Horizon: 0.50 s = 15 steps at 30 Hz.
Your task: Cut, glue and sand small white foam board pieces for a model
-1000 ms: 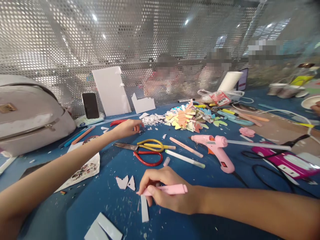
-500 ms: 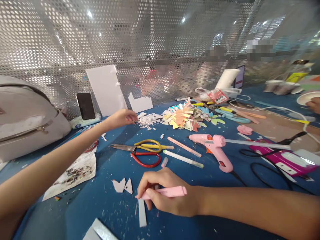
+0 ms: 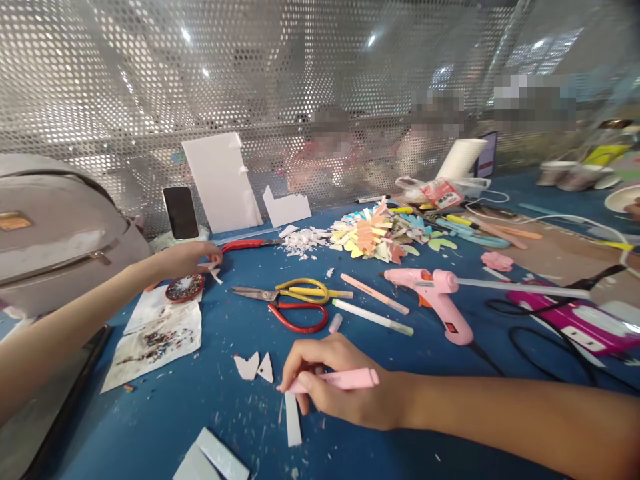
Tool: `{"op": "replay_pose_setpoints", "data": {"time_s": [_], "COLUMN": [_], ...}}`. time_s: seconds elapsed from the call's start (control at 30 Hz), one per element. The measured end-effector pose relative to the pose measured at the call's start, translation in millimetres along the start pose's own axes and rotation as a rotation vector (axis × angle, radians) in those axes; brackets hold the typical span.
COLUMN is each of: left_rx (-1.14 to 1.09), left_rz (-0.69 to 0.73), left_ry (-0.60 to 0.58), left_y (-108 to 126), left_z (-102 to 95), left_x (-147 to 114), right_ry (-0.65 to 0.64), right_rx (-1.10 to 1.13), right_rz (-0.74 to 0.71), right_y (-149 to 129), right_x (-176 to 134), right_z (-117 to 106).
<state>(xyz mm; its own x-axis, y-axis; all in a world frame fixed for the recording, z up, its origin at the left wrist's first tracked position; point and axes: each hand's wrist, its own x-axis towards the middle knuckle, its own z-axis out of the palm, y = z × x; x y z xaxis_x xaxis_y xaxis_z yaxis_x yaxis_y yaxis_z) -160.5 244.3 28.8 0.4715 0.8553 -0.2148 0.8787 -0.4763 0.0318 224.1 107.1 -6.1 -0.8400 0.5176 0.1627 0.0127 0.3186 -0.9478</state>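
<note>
My right hand is closed around a pink highlighter pen in a writing grip. Its tip is at the upper end of a narrow white strip on the blue table. Two white cut pieces, one jagged and one triangular, lie left of the tip. My left hand reaches out at the left, fingers bent down by a small white scrap; whether they grip it is unclear. Just beyond it lies a red-handled tool. A round dish of dark bits sits beside its wrist.
Scissors, several pens, and a pink glue gun lie mid-table. Behind them are white scraps and coloured paper cutouts. A phone and backpack stand left; a magenta power strip lies right.
My left hand has drawn back leftward from the white scrap pile to the small scrap, uncovering the red-handled tool. My right hand still holds the highlighter at the strip. The view has shifted slightly.
</note>
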Motion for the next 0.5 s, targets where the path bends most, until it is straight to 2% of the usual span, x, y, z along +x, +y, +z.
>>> {"op": "replay_pose_setpoints", "data": {"time_s": [0.33,0.4,0.5], "left_rx": [-0.032,-0.034,-0.035], "left_rz": [0.151,0.177,0.225], "left_ry": [0.064,0.099,0.192], "left_y": [6.5,10.7,25.0], "left_z": [2.0,-6.8,-30.4], "left_x": [0.7,0.2,4.6], "right_ry": [-0.009,-0.011,-0.017], "right_rx": [-0.011,-0.009,0.009], "right_rz": [0.018,0.019,0.025], "right_y": [-4.3,-3.5,-2.2], "right_x": [-1.1,-1.4,-1.1], "right_z": [-0.8,-0.6,0.0]}}
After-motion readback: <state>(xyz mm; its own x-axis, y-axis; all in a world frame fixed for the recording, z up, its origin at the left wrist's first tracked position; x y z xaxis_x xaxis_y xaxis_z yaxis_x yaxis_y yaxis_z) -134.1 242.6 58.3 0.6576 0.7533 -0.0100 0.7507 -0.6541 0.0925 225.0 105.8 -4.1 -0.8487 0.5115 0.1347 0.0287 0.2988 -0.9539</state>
